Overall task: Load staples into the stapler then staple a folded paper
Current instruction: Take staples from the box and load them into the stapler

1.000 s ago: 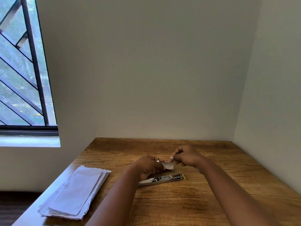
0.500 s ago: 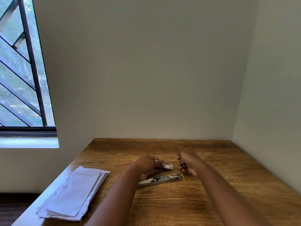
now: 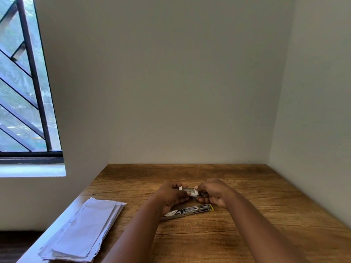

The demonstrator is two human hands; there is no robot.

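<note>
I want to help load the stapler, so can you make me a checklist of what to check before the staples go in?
1. Stapler lying opened on the table: ok.
2. Small white staple box held by left hand: ok.
3. Right hand at the box's open end: ok.
4. Staple strip pulled out: cannot tell, fingers hide it.
5. Stapler's channel empty: cannot tell, too small.
6. Folded papers waiting at the table's left edge: ok.
</note>
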